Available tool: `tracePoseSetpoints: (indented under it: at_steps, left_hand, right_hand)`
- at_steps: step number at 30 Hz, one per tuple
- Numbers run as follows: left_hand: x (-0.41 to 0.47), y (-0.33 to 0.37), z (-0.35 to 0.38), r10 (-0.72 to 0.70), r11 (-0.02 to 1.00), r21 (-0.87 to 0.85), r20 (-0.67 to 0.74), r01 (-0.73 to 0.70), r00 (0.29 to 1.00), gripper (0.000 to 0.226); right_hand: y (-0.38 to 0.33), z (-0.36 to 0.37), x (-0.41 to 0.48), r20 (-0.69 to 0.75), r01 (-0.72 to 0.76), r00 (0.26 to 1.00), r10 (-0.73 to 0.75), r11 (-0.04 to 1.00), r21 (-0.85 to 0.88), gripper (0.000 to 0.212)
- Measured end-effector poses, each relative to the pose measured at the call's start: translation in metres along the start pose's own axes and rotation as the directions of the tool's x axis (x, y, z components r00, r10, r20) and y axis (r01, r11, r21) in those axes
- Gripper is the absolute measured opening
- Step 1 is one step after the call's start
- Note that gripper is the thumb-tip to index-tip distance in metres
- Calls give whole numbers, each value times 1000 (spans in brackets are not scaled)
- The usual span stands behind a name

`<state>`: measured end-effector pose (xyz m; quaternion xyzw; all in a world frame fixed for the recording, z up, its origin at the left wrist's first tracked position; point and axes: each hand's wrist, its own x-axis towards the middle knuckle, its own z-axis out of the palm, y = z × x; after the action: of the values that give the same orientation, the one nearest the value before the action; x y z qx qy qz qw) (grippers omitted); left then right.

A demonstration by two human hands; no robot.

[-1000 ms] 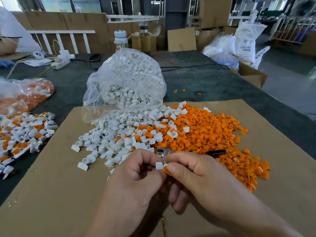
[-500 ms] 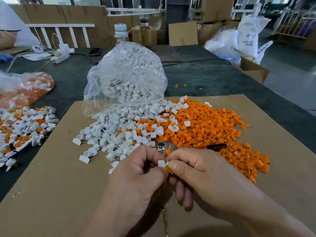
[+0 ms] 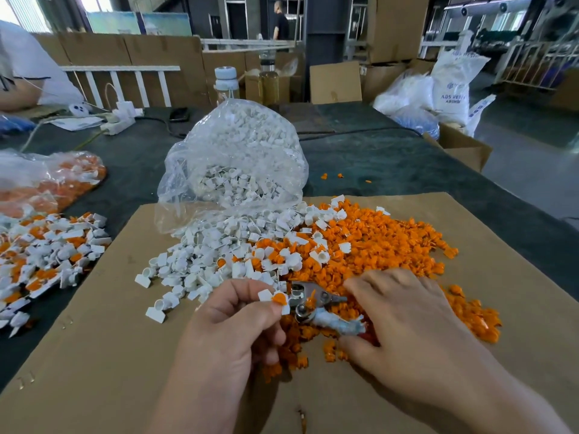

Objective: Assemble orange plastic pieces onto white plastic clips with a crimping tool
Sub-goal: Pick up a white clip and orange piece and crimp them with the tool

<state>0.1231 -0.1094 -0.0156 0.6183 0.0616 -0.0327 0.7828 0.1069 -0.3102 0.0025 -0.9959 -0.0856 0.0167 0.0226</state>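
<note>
My left hand (image 3: 232,333) pinches a white clip (image 3: 264,295) with an orange piece (image 3: 278,299) seated on it, just left of the crimping tool (image 3: 308,300). The tool lies on the orange pieces pile (image 3: 376,242), metal jaws pointing left. My right hand (image 3: 407,327) covers its handles, fingers over the top one and thumb against the taped lower one. Loose white clips (image 3: 213,255) spill from a clear bag (image 3: 238,158) onto the cardboard sheet (image 3: 94,355).
A heap of joined white-and-orange parts (image 3: 47,255) lies at the left, behind it a bag of orange pieces (image 3: 56,183). Two bottles (image 3: 225,83) and a power strip (image 3: 120,122) stand at the back. An open carton (image 3: 460,148) sits off the table's right edge.
My right hand has left the clip and moved right onto the tool's handles. My left hand now holds the clip with its orange piece alone.
</note>
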Motion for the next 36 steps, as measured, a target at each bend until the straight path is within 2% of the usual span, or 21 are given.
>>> tracePoseSetpoints:
  at_steps: [6, 11, 18, 28, 33, 36]
  left_hand:
    - [-1, 7, -1, -16, 1000, -4, 26, 16, 1000, 29]
    - [-4, 11, 0, -7, 1000, -9, 29, 7, 1000, 12]
    - [0, 6, -2, 12, 1000, -20, 44, -11, 999, 30]
    - [4, 4, -2, 31, 997, -66, 21, -30, 999, 30]
    - [3, 5, -2, 31, 996, -79, 28, -29, 999, 32]
    - [1, 8, -1, 51, 993, -104, 31, -47, 998, 34]
  right_hand:
    - [6, -4, 2, 42, 9, 999, -7, 1000, -29, 73]
    - [-1, -3, 7, 15, 29, 999, -28, 996, -86, 68]
    - [-1, 3, 9, -41, 33, 999, -37, 996, -79, 66]
    - [0, 1, 11, -104, 63, 992, -64, 998, -15, 57]
    - [-3, 1, 14, -47, 81, 995, -83, 996, -43, 61]
    - [-3, 1, 15, -96, 78, 992, -81, 997, -29, 56]
